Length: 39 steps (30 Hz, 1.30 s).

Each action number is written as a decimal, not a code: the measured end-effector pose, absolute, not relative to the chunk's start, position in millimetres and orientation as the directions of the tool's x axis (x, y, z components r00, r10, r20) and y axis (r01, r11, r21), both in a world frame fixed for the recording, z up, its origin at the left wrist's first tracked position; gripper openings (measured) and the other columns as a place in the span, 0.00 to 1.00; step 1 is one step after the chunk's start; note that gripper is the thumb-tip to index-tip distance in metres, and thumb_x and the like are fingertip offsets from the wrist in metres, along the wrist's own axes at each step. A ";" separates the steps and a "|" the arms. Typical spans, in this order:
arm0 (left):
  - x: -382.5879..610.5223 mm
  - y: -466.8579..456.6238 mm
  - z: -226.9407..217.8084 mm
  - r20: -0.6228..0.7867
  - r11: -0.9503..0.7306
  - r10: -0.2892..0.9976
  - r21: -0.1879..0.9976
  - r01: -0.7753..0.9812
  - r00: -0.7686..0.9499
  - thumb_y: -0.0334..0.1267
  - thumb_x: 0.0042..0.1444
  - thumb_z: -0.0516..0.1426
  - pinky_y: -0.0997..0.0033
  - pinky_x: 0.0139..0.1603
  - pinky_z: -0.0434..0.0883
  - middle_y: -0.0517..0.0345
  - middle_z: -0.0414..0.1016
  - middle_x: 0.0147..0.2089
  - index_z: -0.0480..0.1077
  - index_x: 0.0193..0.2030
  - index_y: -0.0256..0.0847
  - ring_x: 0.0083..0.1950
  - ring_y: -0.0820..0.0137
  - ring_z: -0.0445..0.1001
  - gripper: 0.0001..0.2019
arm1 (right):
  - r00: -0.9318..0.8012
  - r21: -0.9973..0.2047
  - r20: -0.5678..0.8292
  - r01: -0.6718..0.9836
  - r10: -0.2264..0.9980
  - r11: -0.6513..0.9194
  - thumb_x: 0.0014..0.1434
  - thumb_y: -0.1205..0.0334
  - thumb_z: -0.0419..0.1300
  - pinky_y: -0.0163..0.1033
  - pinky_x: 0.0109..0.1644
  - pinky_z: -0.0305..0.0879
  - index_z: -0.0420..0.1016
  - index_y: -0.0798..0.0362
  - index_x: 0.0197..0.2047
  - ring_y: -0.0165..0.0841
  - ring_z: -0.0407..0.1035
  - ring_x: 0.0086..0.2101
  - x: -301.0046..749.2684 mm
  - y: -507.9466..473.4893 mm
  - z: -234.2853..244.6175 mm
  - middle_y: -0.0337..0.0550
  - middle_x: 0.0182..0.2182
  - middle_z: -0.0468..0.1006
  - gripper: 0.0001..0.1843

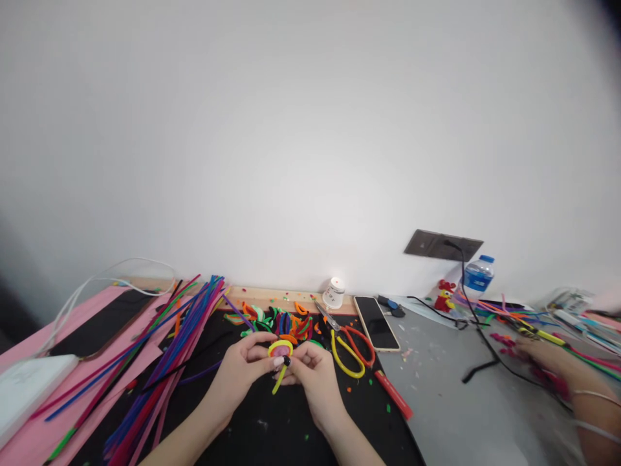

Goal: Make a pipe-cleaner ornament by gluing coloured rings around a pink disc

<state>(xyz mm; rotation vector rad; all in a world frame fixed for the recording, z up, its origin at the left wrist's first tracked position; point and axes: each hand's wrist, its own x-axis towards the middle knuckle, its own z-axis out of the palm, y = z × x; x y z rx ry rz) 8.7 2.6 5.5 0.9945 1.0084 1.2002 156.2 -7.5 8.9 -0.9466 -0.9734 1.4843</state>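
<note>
My left hand (251,361) pinches a small pipe-cleaner piece (280,349) from its left side. The piece has a yellow ring around a pink middle, a black bit at its lower edge and a yellow-green stem (278,382) hanging down. From the right, my right hand (313,375) closes its fingers on the same piece; some fingertips are hidden behind it. Just beyond both hands lies a pile of short, curled pipe-cleaner pieces (286,323) in orange, green and other colours. Scissors (349,346) with one yellow and one red handle rest right of my right hand.
Long pipe cleaners (160,375) lie in a bundle at left, near a dark phone (101,321) on pink sheets. A white paper cup (334,293), another phone (377,323) and a red-handled tool (394,395) sit rightward. Another person's hand (543,356) works at far right.
</note>
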 end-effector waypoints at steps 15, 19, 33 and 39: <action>3.8 -0.2 7.9 0.140 -0.140 0.990 0.989 -0.049 0.008 0.35 0.46 0.61 0.66 0.31 0.73 0.53 0.80 0.42 0.70 0.45 0.39 0.25 0.71 0.74 0.17 | -0.066 -0.974 0.002 -0.225 0.998 -0.013 0.41 0.49 0.72 0.32 0.25 0.70 0.71 0.55 0.23 0.29 0.72 0.18 161.1 -1.5 3.8 0.38 0.18 0.78 0.20; 1.7 -0.4 9.5 0.202 -0.202 0.979 0.979 0.029 -0.003 0.37 0.52 0.58 0.68 0.29 0.71 0.54 0.78 0.40 0.71 0.44 0.40 0.24 0.72 0.72 0.12 | -0.081 -0.978 -0.014 -0.207 0.997 -0.031 0.42 0.51 0.72 0.31 0.24 0.68 0.71 0.55 0.23 0.29 0.72 0.19 160.2 -2.5 4.8 0.39 0.17 0.78 0.19; 1.0 -1.8 18.2 0.205 -0.205 0.979 0.979 0.006 0.018 0.43 0.55 0.54 0.71 0.27 0.68 0.64 0.70 0.20 0.71 0.39 0.40 0.23 0.68 0.70 0.11 | -0.045 -0.989 0.096 -0.121 0.994 0.090 0.46 0.55 0.69 0.33 0.27 0.66 0.73 0.54 0.24 0.29 0.70 0.20 160.9 -5.8 5.7 0.37 0.19 0.76 0.13; -1.5 -1.8 12.6 0.257 -0.258 0.964 0.966 0.005 0.059 0.42 0.58 0.55 0.71 0.29 0.68 0.63 0.70 0.26 0.71 0.40 0.42 0.25 0.70 0.70 0.09 | -0.041 -0.991 0.125 -0.048 0.991 0.123 0.48 0.55 0.68 0.34 0.27 0.65 0.74 0.54 0.25 0.31 0.70 0.21 160.9 -6.4 5.6 0.38 0.20 0.75 0.12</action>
